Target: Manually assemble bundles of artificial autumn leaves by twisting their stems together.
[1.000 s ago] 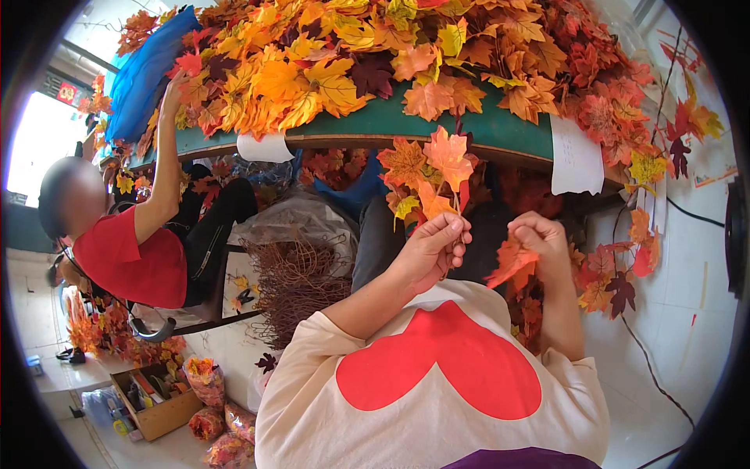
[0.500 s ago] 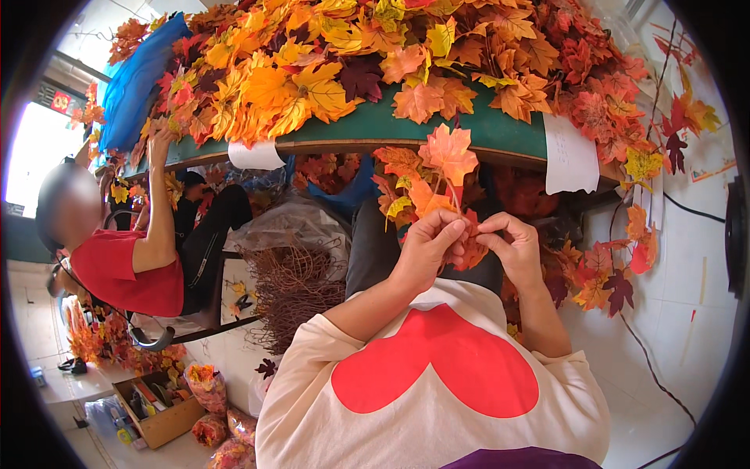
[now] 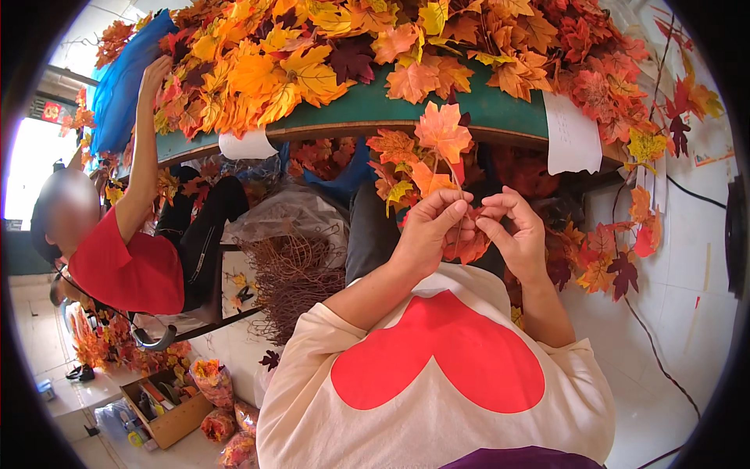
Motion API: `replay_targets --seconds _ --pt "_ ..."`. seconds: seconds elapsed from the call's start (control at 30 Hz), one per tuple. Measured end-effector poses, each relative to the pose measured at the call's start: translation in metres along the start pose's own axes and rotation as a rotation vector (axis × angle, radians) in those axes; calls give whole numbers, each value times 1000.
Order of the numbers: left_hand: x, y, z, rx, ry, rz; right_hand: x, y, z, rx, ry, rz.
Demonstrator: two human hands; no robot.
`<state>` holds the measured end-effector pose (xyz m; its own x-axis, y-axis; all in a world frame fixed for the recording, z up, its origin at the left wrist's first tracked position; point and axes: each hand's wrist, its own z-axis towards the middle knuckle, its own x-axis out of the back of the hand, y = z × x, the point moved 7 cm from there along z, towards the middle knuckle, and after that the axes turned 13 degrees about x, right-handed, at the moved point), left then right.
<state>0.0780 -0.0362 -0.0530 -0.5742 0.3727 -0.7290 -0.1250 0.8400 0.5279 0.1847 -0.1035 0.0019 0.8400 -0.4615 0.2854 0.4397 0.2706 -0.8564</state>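
Observation:
Above my lap, my left hand [image 3: 431,230] is closed round the stem of an artificial maple-leaf spray [image 3: 443,133]. Its orange, red and yellow leaves rise in front of the table edge, and a reddish leaf [image 3: 469,246] hangs below my fingers. Close beside it on the right, my right hand [image 3: 517,234] has thumb and fingers bent together near the stem. What lies between those fingertips is too small to make out.
A green-topped table [image 3: 367,102] bears a heap of maple leaves [image 3: 266,78]. White paper sheets [image 3: 573,133] hang at its edge. At left, a co-worker in a red shirt [image 3: 148,266] reaches to the heap. Brown wire stems [image 3: 293,281] lie beside my leg; a cardboard box [image 3: 176,418] stands behind.
My right hand has drawn slightly away from the left and its fingers have loosened a little. The co-worker's arm has reached farther up toward the leaf heap.

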Motion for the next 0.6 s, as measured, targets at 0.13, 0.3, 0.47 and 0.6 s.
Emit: replay_targets --seconds 0.13,0.3,0.47,0.6 --pt "1 1 -1 -49 23 4 -2 -5 -2 21 -14 -123" --pt "1 4 -4 -126 86 58 -3 -13 0 59 -15 -181" --pt "1 5 -4 -169 112 92 -3 -13 0 79 8 -196" --pt "0 5 -7 -171 127 111 -4 -15 0 88 8 -204"
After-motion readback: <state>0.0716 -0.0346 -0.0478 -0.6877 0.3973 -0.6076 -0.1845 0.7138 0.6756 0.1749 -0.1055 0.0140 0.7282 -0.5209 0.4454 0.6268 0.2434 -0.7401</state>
